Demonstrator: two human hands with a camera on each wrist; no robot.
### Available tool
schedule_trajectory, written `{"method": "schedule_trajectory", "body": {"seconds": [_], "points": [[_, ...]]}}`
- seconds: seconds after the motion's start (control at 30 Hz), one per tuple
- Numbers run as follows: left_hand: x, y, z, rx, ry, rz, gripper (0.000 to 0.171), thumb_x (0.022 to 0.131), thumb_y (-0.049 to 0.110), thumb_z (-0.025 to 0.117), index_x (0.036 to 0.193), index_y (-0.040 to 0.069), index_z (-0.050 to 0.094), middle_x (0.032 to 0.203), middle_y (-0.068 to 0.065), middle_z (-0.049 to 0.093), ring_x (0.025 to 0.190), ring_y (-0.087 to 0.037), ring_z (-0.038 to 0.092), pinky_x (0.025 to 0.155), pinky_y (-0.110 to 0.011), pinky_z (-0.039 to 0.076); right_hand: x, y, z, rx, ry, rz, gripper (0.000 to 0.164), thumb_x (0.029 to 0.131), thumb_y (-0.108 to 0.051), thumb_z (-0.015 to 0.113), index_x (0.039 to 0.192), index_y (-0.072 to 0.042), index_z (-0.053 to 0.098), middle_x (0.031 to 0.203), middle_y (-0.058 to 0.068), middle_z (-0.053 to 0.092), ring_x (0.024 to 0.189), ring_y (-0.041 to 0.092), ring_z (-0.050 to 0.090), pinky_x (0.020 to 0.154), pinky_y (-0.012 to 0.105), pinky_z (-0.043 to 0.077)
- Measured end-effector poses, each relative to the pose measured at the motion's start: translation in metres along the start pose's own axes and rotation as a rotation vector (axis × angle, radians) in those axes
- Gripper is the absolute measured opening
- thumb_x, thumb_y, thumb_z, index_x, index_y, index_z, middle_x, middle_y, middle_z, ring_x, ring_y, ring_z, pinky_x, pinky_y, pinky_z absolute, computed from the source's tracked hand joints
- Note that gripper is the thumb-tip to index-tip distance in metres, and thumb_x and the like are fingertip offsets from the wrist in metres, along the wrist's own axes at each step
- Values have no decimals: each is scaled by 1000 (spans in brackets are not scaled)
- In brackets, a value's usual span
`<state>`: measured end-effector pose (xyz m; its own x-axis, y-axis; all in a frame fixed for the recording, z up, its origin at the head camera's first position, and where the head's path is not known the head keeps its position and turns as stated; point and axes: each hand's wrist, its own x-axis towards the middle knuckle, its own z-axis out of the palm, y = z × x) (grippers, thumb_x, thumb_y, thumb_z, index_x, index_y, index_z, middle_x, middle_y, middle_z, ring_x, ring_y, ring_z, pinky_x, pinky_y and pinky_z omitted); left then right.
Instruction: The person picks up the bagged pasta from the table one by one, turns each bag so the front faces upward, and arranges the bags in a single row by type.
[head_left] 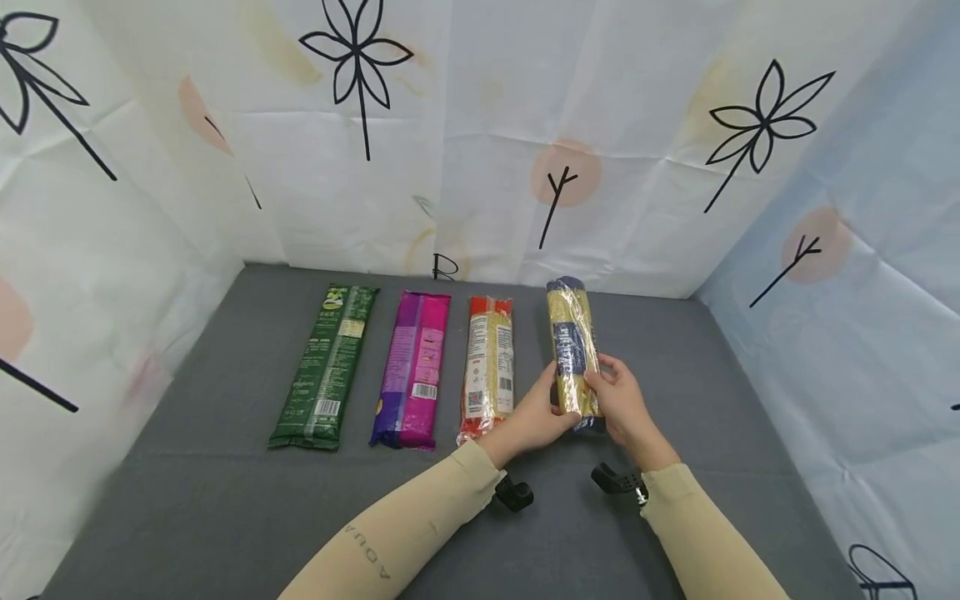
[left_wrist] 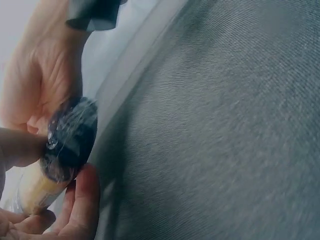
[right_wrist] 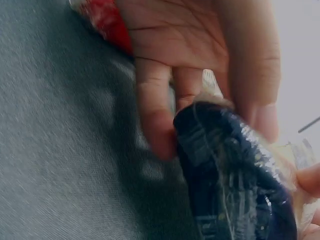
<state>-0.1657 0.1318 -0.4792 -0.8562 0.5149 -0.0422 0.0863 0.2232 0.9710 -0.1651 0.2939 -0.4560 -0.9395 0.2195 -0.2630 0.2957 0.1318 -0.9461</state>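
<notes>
As the left hand (head_left: 534, 417) and right hand (head_left: 622, 407) clasp one glossy, rounded yellow packet (head_left: 570, 346) at the row's right end, three oblong plastic packets (head_left: 411, 371) lie leftward; grey woven cloth (head_left: 225, 508) spreads beneath.

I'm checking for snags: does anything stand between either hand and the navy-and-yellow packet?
Nothing visible does. The left hand and right hand both hold the navy-and-yellow packet directly. The nearest other thing, the red-ended packet, lies to its left, outside the grip.
</notes>
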Motion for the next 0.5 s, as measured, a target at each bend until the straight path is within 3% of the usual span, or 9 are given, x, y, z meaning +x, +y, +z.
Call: {"method": "schedule_trajectory", "body": {"seconds": [0.07,0.3,0.5], "points": [[1,-2,4,0,-8,-26,90,89,16,72,156,14,12,144,-10,41,82,-9,61,66,-25,52,3,2,-2,-27,9,-1,52,102,-13,47,149,-6,27,134,24,48,102,26,59,73,29,53],[4,-6,12,73,42,-118,71,90,19,71,150,10,33,118,-10,60,85,-7,62,67,-25,51,15,6,-3,-99,25,6,53,102,-15,46,150,-6,25,135,24,46,108,33,55,78,35,52],[4,-9,16,149,17,-106,65,92,20,68,149,10,37,123,-8,59,99,-9,61,75,-24,50,20,9,-5,-163,42,33,53,102,-15,45,150,-6,25,139,26,42,112,35,54,84,42,50]]}}
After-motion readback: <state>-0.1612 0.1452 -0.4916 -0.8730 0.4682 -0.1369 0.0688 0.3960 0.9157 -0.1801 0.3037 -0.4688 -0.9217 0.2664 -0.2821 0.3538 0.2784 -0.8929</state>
